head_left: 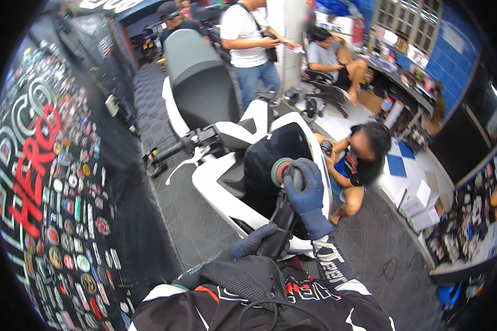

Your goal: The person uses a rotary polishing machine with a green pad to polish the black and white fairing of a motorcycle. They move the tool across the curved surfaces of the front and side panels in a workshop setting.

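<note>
A black hand-held polisher slants up from my body toward a white scooter. Its round pad, green with a reddish face or rim, is against or very close to the glossy dark front panel; actual contact cannot be made out. My right hand, in a dark blue glove, is closed over the polisher's head. Lower down, my gloved left hand wraps round the rear end of its handle. Part of the tool's neck is hidden by the right hand.
A crouching person is close on the scooter's right side. Beyond stand a person in a white shirt and a seated one. A sticker-covered black wall runs along the left. White boxes sit at right.
</note>
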Demonstrator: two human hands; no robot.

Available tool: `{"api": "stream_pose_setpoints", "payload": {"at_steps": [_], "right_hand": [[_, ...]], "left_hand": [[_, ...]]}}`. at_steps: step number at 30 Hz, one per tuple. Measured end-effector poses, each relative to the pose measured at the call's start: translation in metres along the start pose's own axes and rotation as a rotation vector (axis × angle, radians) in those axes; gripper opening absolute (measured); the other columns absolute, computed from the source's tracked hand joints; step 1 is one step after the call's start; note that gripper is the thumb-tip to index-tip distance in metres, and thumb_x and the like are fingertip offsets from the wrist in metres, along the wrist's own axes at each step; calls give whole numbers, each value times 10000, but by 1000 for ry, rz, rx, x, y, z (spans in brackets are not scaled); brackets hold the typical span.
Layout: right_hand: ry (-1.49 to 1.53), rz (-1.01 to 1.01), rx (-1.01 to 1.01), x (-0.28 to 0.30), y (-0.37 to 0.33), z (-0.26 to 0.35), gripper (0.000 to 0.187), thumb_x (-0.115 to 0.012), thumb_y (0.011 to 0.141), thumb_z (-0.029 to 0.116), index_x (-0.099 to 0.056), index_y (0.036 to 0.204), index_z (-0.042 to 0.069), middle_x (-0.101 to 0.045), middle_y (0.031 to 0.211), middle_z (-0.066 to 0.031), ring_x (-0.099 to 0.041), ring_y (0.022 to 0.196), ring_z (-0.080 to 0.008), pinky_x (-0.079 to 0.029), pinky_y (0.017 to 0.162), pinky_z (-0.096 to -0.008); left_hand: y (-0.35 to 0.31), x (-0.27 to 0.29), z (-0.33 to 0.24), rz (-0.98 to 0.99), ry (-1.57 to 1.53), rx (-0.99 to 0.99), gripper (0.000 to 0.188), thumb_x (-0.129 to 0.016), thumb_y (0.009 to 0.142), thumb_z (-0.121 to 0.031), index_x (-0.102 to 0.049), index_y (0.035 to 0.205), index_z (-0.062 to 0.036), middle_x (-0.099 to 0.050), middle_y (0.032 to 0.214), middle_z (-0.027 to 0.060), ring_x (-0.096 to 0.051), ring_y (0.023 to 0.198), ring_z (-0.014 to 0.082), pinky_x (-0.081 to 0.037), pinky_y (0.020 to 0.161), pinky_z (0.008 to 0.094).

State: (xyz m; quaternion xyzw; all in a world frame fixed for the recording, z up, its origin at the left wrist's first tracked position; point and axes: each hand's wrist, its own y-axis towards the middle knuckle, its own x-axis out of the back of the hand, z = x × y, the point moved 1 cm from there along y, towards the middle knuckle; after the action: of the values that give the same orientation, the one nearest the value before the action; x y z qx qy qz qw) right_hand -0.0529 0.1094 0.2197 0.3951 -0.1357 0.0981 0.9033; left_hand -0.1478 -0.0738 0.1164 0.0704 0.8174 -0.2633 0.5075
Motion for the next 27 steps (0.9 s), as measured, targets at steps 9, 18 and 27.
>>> {"api": "stream_pose_setpoints", "payload": {"at_steps": [9,18,27], "right_hand": [[-77,-154,-245,39,-73,-34,351,-769,817,115,-687,1148,33,-668,1209,-171,-657,1143,-351,-513,1038,-438],[-66,-271,-506,66,-157,-64,315,-800,876,169,-703,1157,67,-696,1148,-151,-664,1102,-345,-521,992,-440],[-67,-172,-274,44,-90,-46,346,-759,855,109,-680,1180,25,-679,1201,-167,-658,1135,-340,-505,1030,-433]], "left_hand": [[-3,-8,11,-171,151,284,622,-650,1015,-532,-600,1379,-29,-747,1095,178,-771,905,297,-647,798,432],[-3,-29,32,-307,438,350,536,-603,1058,-497,-575,1340,-42,-754,980,161,-753,748,249,-632,636,361],[1,-13,17,-212,326,202,570,-634,1035,-494,-574,1340,-17,-750,1000,179,-756,803,259,-628,697,365]]}}
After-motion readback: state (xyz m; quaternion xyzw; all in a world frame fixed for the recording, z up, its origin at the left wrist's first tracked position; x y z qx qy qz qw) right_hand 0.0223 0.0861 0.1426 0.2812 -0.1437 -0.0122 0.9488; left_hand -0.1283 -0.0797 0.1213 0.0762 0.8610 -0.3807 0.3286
